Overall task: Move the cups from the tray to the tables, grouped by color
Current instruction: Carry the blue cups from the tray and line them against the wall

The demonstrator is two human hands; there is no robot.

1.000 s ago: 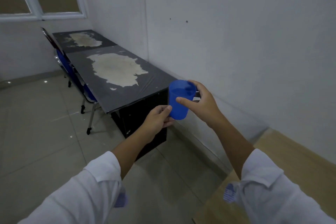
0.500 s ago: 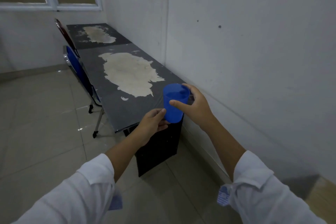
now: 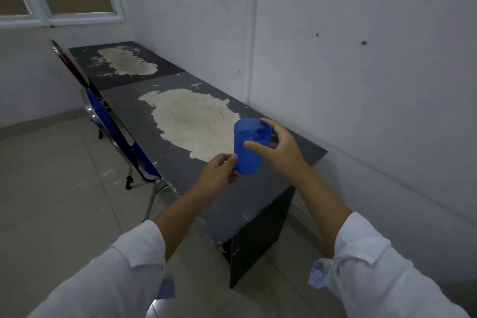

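A translucent blue cup (image 3: 248, 155) with liquid in it hangs upright above the near end of a dark table (image 3: 253, 196). My right hand (image 3: 280, 151) grips the cup from the right, thumb on its front and fingers round the back by the rim. My left hand (image 3: 219, 171) holds the cup low on its left side, with the thumb tip on its wall. The tray and the other cups are out of view.
The dark table has a large pale worn patch (image 3: 193, 121). A second dark table (image 3: 121, 64) adjoins it at the far end, under a window. A blue folding chair (image 3: 121, 142) leans along the tables' left edge. White wall runs along the right; tiled floor lies left.
I have come closer to the dark table, so the cup in both hands is now over its near end. The wooden surface at lower right has left the view.
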